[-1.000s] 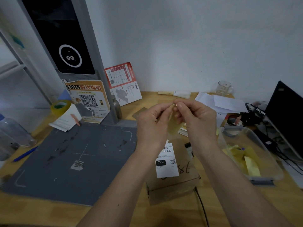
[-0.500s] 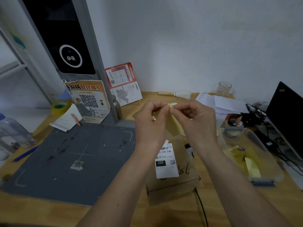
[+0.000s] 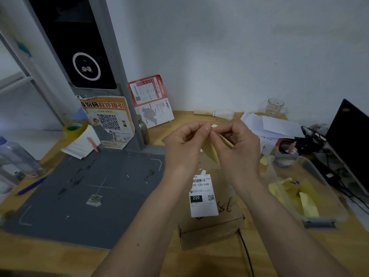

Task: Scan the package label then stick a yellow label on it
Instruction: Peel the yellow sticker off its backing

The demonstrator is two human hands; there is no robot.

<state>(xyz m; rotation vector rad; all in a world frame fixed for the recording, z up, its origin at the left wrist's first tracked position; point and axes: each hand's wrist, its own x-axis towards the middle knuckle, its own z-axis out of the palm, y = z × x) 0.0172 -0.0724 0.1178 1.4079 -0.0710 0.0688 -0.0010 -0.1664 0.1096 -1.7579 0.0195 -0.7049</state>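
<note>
A brown cardboard package (image 3: 211, 230) lies on the wooden desk in front of me, with a white shipping label (image 3: 202, 195) reading 220 on its top. Above it, my left hand (image 3: 184, 145) and my right hand (image 3: 237, 144) meet fingertip to fingertip, both pinching the top corner of a yellow label (image 3: 211, 151). The label hangs down between my palms, partly hidden by them. A small white edge shows at the pinched corner.
A grey scanning mat (image 3: 83, 192) lies left of the package, below the standing scanner (image 3: 79, 56). A clear bin (image 3: 305, 188) with yellow labels sits at the right. Behind it are cables, papers (image 3: 273, 124), a glass and a dark laptop (image 3: 351, 136). A blue pen and bottle lie far left.
My fingertips have shifted slightly at the label's top corner, and the yellow label hangs a little more spread out between my hands. The package has not moved.
</note>
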